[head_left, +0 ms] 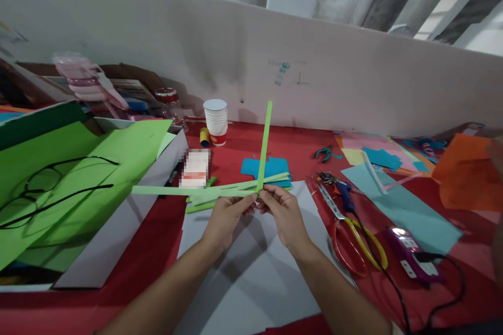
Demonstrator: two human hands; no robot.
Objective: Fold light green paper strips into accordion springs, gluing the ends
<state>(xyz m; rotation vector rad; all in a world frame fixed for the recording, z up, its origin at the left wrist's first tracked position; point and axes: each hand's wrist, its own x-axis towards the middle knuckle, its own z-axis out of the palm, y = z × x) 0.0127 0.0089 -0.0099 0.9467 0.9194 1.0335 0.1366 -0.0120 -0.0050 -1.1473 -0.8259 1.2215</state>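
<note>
My left hand point(230, 214) and my right hand point(281, 209) meet over a white sheet point(251, 282), fingertips pinched together. Between them they grip green paper strips at a crossing point. One light green strip point(157, 190) runs out flat to the left from my left fingers. A brighter green strip point(265, 141) stands up from the pinch, forming roughly a right angle with it. Just beyond my hands lie several loose green strips point(204, 207) and blue paper pieces point(251, 166). How the strips join is hidden by my fingers.
At left, a white box point(129, 230) holds green paper and glasses point(47, 178). Paper cups point(216, 120) stand behind. To the right are scissors point(346, 230), a glue gun point(345, 193), pliers point(324, 153), a purple corded device point(414, 256) and coloured paper point(408, 209).
</note>
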